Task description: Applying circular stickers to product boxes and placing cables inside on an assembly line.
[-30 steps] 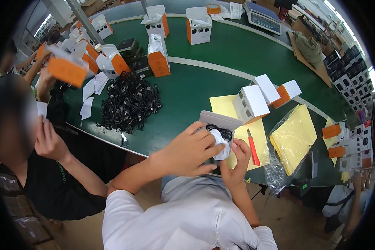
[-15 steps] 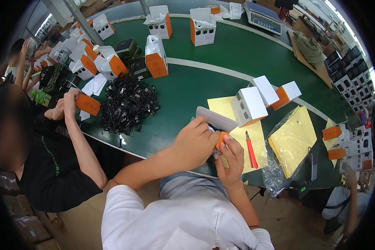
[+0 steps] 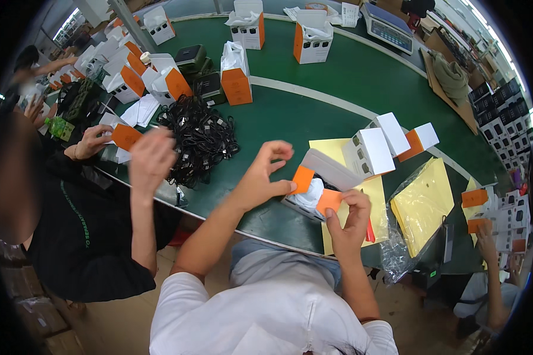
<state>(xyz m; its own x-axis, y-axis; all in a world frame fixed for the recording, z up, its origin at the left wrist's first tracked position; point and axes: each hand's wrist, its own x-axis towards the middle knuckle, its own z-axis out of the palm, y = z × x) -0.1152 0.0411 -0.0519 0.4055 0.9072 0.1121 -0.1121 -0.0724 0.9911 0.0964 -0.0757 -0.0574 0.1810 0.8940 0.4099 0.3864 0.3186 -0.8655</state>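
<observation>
Box [image 3: 320,186], small white one with orange flaps, sits open on the green table [image 3: 361,77] edge; left hand [image 3: 260,177] pinches one flap, right hand [image 3: 349,216] grips the other; yellow sheet [image 3: 337,151] underneath, black cable pile [image 3: 198,139] off left.

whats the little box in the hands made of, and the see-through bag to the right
The box looks like matte printed cardboard: its white and orange flaps fold along crisp creases. The bag looks like thin clear plastic film, glossy and wrinkled over yellow sheets.
</observation>
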